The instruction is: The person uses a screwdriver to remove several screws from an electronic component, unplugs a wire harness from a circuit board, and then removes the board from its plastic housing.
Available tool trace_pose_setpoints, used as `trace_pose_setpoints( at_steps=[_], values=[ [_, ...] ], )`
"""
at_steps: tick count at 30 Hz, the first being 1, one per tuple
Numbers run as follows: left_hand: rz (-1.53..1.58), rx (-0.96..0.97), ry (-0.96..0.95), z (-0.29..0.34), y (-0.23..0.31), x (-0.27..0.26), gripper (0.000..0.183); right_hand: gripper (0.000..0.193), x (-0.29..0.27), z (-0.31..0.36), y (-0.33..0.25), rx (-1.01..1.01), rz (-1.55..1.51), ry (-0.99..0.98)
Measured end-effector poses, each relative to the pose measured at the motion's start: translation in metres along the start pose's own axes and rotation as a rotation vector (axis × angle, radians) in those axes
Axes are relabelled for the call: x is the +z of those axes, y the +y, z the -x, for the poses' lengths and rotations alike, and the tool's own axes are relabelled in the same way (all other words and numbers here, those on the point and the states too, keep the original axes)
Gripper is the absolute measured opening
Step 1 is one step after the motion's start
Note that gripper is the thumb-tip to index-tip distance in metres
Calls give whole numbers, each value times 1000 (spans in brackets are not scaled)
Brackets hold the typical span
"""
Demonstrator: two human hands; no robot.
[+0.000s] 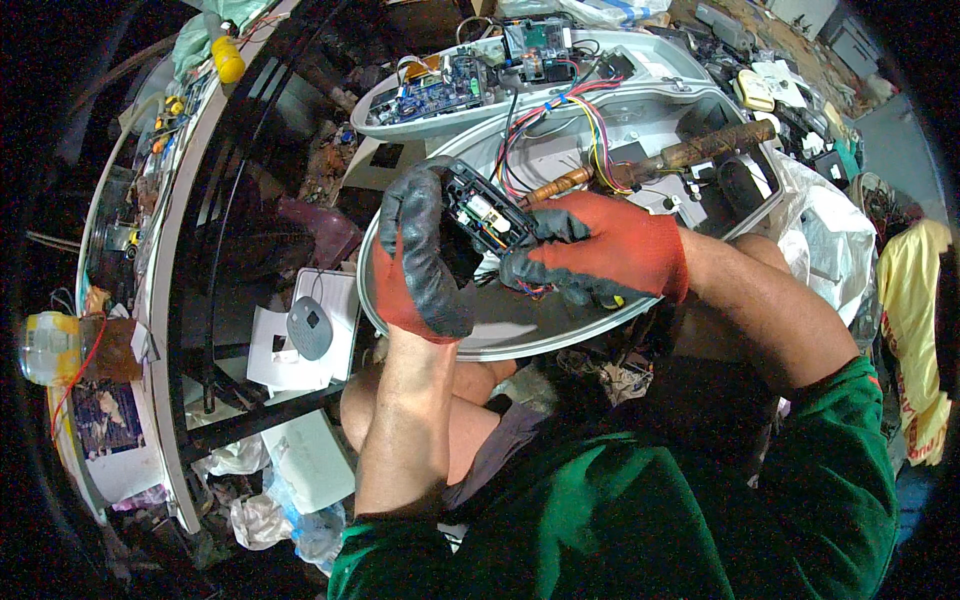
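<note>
A small black plastic casing (470, 187), open on one face with white and yellow inner parts showing, is held between both hands. My left hand (412, 255), in a red and black work glove, wraps its left side. My right hand (605, 245), gloved alike, has its fingers closed on the casing's right end. Underneath lies a large pale grey oval housing shell (490, 350). Beyond it sits the other shell half (640, 62), holding blue circuit boards (440, 95). A bundle of coloured wires (565, 100) runs between the halves. Whether the casing is wired to anything is hidden.
A rusty, wooden-handled tool (705, 152) lies across the shell at right. White plastic bags (830, 240) and a yellow bag (912, 330) are farther right. At left stand a dark metal frame (215, 220), a cluttered pale shelf (165, 400) and a grey rounded device (311, 328).
</note>
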State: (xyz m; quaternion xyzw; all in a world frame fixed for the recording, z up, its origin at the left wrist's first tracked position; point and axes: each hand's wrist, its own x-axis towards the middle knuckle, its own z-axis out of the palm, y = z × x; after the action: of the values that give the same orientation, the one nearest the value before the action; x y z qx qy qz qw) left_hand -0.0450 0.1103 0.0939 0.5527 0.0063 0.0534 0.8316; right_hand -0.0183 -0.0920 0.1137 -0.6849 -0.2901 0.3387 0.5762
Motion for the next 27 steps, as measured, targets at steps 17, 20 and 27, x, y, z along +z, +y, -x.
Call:
trace_pose_setpoints(
  at_steps=[17, 20, 27],
  values=[
    [309, -68, -234, 4, 7, 13, 56, 27, 1, 5, -3, 108, -131, -42],
    [290, -59, -184, 5, 7, 14, 56, 37, 1, 1, 8, 54, -101, -70],
    [64, 7, 60, 4, 4, 15, 56, 61, 19, -1, 1, -169, 506, 496]
  ],
)
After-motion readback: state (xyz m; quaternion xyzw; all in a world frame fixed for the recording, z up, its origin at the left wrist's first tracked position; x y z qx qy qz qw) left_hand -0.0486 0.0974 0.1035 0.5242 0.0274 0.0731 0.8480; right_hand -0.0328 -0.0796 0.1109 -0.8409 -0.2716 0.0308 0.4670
